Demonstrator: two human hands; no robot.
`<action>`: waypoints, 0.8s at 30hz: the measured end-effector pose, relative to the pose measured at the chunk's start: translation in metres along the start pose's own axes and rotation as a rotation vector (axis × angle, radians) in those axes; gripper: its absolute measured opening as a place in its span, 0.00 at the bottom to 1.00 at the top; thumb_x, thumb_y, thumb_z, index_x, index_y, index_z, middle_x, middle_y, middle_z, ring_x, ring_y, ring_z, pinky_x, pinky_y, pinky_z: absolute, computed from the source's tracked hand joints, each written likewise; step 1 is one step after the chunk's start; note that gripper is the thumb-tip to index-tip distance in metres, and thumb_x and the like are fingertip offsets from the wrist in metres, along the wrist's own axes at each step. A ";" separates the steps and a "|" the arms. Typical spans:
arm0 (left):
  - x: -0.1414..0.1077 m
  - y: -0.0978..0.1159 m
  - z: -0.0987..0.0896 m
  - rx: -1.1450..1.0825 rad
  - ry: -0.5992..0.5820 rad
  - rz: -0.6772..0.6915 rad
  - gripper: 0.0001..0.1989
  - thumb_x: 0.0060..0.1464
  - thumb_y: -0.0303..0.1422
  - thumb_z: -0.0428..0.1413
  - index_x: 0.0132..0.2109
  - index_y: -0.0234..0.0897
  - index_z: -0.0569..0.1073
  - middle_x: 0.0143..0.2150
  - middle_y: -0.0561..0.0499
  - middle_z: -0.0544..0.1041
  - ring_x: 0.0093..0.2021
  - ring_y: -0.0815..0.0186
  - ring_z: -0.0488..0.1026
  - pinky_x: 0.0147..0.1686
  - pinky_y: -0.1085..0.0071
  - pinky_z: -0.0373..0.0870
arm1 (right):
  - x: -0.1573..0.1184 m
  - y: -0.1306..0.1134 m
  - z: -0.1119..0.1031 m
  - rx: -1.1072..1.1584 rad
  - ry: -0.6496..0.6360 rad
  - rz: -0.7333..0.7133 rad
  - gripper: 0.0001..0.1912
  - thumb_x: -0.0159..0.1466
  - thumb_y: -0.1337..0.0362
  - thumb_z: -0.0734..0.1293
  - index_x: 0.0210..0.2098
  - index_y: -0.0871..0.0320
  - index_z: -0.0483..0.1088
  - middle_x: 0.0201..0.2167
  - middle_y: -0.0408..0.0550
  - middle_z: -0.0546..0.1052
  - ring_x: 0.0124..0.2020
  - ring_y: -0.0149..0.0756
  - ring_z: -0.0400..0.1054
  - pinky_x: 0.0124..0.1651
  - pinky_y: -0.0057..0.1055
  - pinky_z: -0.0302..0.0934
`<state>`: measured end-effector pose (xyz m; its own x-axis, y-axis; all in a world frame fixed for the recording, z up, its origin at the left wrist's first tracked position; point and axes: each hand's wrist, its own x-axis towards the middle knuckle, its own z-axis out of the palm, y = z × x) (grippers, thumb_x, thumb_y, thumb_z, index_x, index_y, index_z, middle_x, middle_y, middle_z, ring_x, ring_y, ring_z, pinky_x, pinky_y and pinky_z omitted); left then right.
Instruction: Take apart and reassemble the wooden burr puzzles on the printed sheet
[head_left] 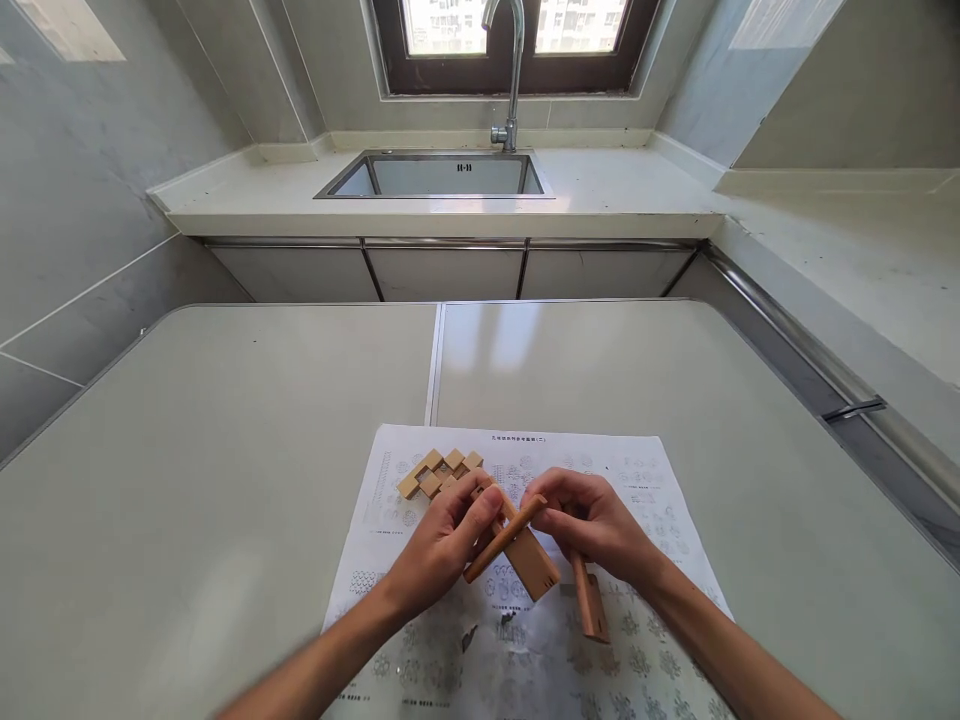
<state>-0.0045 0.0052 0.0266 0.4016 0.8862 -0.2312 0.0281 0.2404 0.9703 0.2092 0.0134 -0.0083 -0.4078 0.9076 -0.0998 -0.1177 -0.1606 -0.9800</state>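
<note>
My left hand (450,535) is closed on brown wooden puzzle pieces over a printed sheet. A flat notched wooden piece (536,568) slants down from its fingers, and a narrow wooden bar (495,552) crosses on top of it. The fingertips of my right hand (592,515) are bent closed at the bar's upper end. Below the right hand a second notched wooden piece (591,605) points downward, its top hidden by the fingers. Beyond my left hand sits a paler lattice of interlocked wooden blocks (431,473), partly covered by that hand.
Under my hands the printed sheet (637,470) of small diagrams lies on a pale table (225,420) with a seam down its middle. Past the table's far edge are a white counter (615,185), a sink (450,178) and a faucet (516,80) below a window. Tiled walls stand at both sides.
</note>
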 end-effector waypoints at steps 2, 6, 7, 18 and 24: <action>0.001 0.000 -0.001 -0.012 -0.016 -0.011 0.26 0.65 0.57 0.55 0.33 0.39 0.65 0.27 0.58 0.59 0.25 0.70 0.54 0.25 0.73 0.51 | 0.000 0.001 0.003 0.040 -0.005 0.000 0.17 0.62 0.49 0.78 0.36 0.57 0.78 0.18 0.37 0.66 0.17 0.26 0.55 0.19 0.24 0.47; 0.002 -0.002 0.000 -0.049 -0.027 -0.013 0.25 0.66 0.55 0.55 0.32 0.39 0.64 0.28 0.57 0.60 0.26 0.70 0.54 0.25 0.73 0.51 | 0.000 0.002 0.006 0.100 -0.002 0.003 0.20 0.60 0.47 0.79 0.34 0.57 0.75 0.18 0.36 0.66 0.16 0.25 0.53 0.18 0.23 0.49; 0.002 -0.003 0.000 -0.059 -0.028 -0.019 0.25 0.66 0.55 0.55 0.32 0.39 0.64 0.27 0.57 0.59 0.26 0.70 0.53 0.25 0.73 0.50 | 0.000 0.002 0.007 0.105 0.005 0.005 0.20 0.60 0.47 0.79 0.34 0.56 0.74 0.17 0.35 0.66 0.15 0.24 0.53 0.18 0.23 0.49; 0.000 0.002 -0.001 -0.054 -0.008 -0.001 0.24 0.66 0.54 0.56 0.32 0.38 0.67 0.27 0.57 0.62 0.25 0.70 0.54 0.25 0.72 0.52 | -0.002 0.009 0.004 0.155 -0.006 0.039 0.21 0.60 0.46 0.79 0.34 0.56 0.73 0.17 0.33 0.64 0.14 0.23 0.50 0.16 0.22 0.47; 0.000 0.002 0.000 -0.074 0.058 0.053 0.24 0.67 0.53 0.55 0.33 0.38 0.69 0.30 0.55 0.66 0.29 0.68 0.62 0.31 0.72 0.63 | -0.001 0.006 0.002 0.135 -0.064 0.010 0.21 0.61 0.46 0.78 0.34 0.57 0.75 0.15 0.34 0.65 0.13 0.23 0.51 0.15 0.22 0.47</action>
<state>-0.0045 0.0061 0.0285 0.3474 0.9191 -0.1858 -0.0604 0.2197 0.9737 0.2070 0.0109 -0.0137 -0.4662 0.8797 -0.0937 -0.2328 -0.2242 -0.9463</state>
